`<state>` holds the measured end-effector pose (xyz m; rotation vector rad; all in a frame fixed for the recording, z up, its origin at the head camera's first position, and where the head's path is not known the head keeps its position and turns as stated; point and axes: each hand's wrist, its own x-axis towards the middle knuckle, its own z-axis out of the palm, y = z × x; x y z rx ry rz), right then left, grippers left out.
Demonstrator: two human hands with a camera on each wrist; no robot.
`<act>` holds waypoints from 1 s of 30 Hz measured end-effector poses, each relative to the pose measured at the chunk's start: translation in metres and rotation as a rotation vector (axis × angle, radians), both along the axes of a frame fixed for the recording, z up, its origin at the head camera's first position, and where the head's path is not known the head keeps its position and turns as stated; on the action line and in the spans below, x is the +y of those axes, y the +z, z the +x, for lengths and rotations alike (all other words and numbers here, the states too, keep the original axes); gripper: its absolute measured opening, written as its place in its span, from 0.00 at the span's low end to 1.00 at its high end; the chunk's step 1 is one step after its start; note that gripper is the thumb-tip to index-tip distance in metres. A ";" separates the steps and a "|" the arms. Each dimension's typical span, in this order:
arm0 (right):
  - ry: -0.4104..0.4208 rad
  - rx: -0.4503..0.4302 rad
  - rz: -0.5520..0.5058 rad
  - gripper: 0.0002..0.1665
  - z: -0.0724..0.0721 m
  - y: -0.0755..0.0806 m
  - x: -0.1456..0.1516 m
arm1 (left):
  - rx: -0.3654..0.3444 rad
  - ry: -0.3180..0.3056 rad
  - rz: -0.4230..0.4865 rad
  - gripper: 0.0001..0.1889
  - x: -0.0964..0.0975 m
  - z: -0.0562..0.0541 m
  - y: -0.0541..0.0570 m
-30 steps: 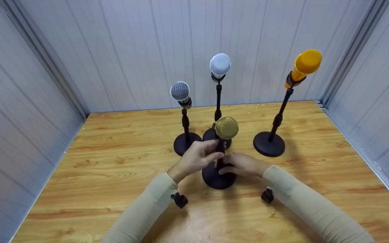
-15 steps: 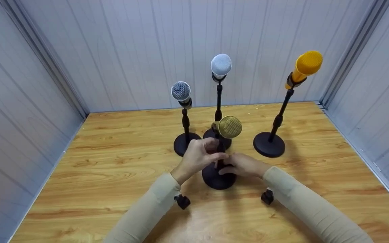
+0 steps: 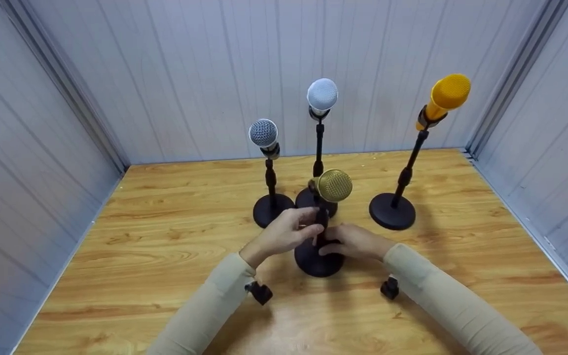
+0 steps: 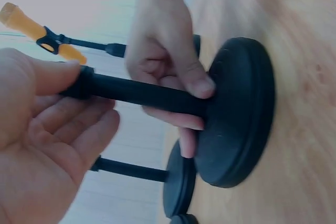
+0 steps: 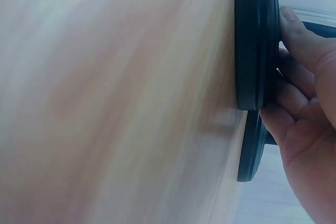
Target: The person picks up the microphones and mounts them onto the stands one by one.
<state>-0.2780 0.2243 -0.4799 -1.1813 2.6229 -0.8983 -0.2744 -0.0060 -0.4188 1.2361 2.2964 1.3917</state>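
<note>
A gold-headed microphone (image 3: 335, 186) sits on a black desktop microphone stand (image 3: 316, 261), which stands upright on the table. My left hand (image 3: 291, 229) pinches the collar partway up the stand's pole between thumb and fingers. Lower down, my right hand (image 3: 355, 240) holds the pole just above the round base. In the left wrist view, the right thumb (image 4: 197, 80) lies along the pole beside the base (image 4: 236, 114), with the fingers behind it. The right wrist view has that hand close against the base's edge (image 5: 257, 40); most of the pole is hidden there.
Behind stand a silver-headed microphone (image 3: 263, 133) and a white microphone (image 3: 322, 94), each on a black stand. A yellow microphone (image 3: 449, 92) on its stand is farther right. Panelled walls (image 3: 190, 79) enclose the wooden table (image 3: 165, 246) at the back and sides.
The gold microphone head has swung slightly to the right. My left hand turned rightward at the collar, then came back left. My right hand has stayed at the lower pole.
</note>
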 end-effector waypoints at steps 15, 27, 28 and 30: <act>-0.022 -0.009 0.021 0.10 0.001 0.001 0.000 | 0.089 0.232 -0.098 0.19 0.009 0.011 0.015; -0.015 0.008 0.030 0.10 -0.001 0.000 -0.001 | 0.171 0.226 0.070 0.10 0.012 0.007 0.006; -0.015 0.013 0.032 0.10 -0.001 -0.001 -0.001 | 0.183 0.205 0.072 0.09 0.012 0.006 0.006; -0.017 0.024 0.035 0.10 -0.001 -0.001 -0.001 | 0.201 0.155 0.064 0.08 0.011 0.003 0.007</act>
